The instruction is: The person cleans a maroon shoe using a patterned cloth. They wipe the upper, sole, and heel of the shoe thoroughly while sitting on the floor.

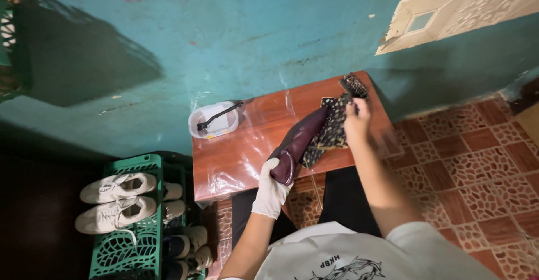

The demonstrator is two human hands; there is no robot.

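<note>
Gloved left hand (272,193) has fingers clenched around the toe of a maroon shoe (296,145), held over the counter's (236,162) near edge; bare right hand (357,118) has fingers pinching a dark patterned cloth (330,128) against the shoe, brush (353,85) just beyond at the far right corner. Counter is plastic-wrapped, its left half mostly open, with a white tub (213,120) holding a black brush at the far left corner. Green rack (143,252) with white sneakers (118,198) stands left on the floor, tiled floor open right.
</note>
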